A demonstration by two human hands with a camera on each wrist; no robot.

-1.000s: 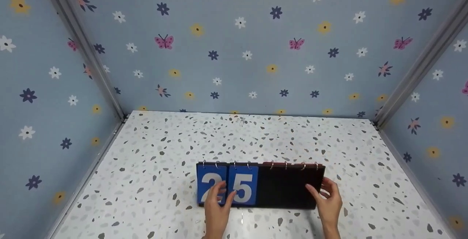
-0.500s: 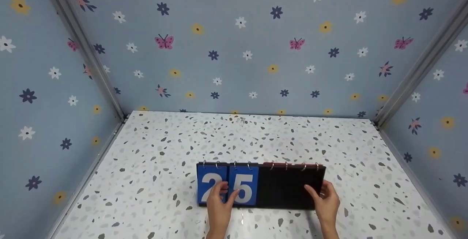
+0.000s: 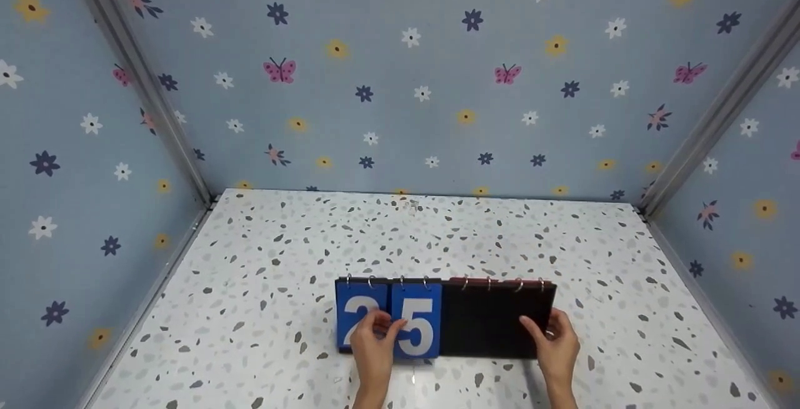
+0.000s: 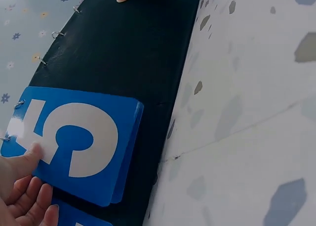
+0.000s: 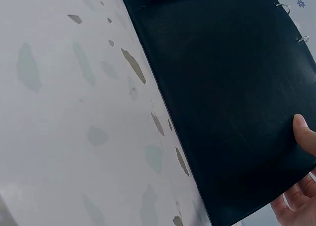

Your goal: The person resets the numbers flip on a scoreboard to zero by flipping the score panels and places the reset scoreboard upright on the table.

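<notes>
A black flip scoreboard (image 3: 487, 321) stands tilted on the table, showing a blue card with a white 2 (image 3: 345, 318) beside a blue card with a white 5 (image 3: 425, 309). My left hand (image 3: 373, 340) pinches the 5 card near its left edge, thumb on the front and fingers curled at its side. In the left wrist view the 5 card (image 4: 94, 132) is lifted a little, with more blue card beneath it. My right hand (image 3: 558, 346) grips the board's right end. Its thumb (image 5: 305, 134) presses the black front, while its fingers (image 5: 294, 199) go behind.
Metal rings (image 3: 465, 282) along the top edge hold the cards, and reddish card edges (image 3: 475, 280) show behind the right half. The speckled white table (image 3: 281, 240) meets a flowered blue wall (image 3: 400, 115) at the back, with side panels (image 3: 81, 209) left and right.
The 5 card has come away from the board, its lower edge now reaching lower in the head view. My left thumb and fingers have closed on its edge. My right hand stays almost still.
</notes>
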